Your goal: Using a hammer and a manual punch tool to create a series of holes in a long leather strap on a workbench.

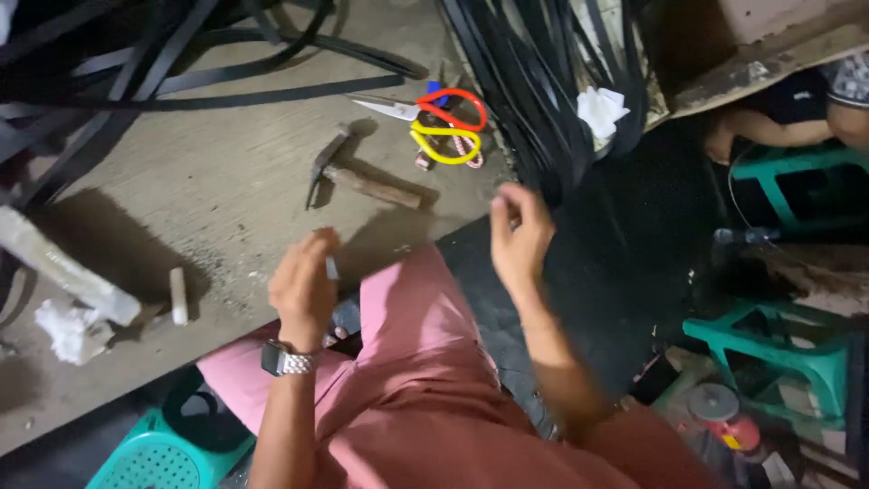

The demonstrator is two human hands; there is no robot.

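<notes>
On the wooden bench (208,181), a hammer (358,177) lies beside red- and yellow-handled scissors (439,127). Just below, the left hand (303,285) is closed on a small pale piece (332,268). The right hand (518,240) pinches something too blurred to tell, over a black rubber sheet (625,263) near hanging black strips (534,91).
</notes>
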